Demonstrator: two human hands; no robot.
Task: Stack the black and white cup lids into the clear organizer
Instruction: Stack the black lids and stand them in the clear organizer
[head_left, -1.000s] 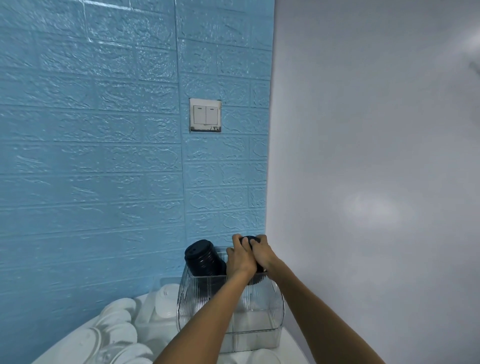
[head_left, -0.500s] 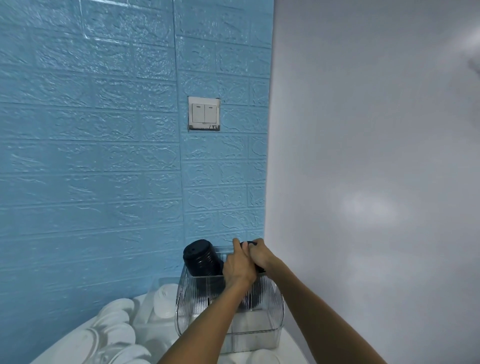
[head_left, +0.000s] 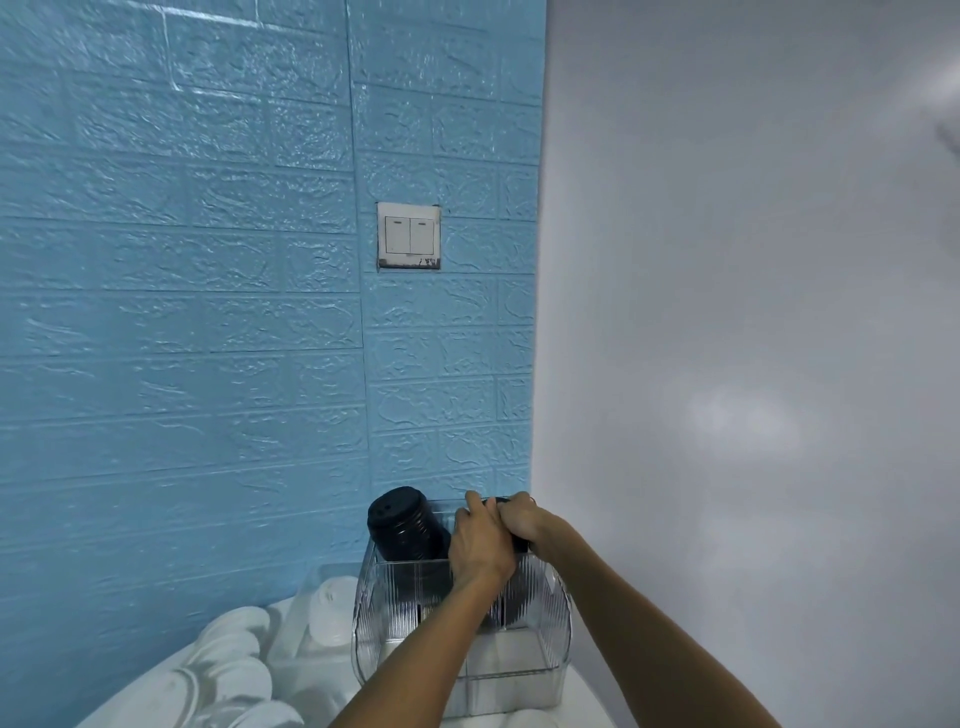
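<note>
Beside blue wall (head_left: 182, 338), both hands' fingers grip black lids (head_left: 511, 540) at organizer (head_left: 519, 670) rim.

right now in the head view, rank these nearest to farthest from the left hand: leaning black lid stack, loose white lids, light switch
1. leaning black lid stack, just left of the left hand, in the clear organizer.
2. loose white lids, lower left on the table.
3. light switch, high up on the blue wall.

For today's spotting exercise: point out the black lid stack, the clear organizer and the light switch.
black lid stack (head_left: 399, 525), head view, ribbed side of the stack
clear organizer (head_left: 540, 613), head view, right front wall
light switch (head_left: 409, 235), head view, middle of the plate
</note>
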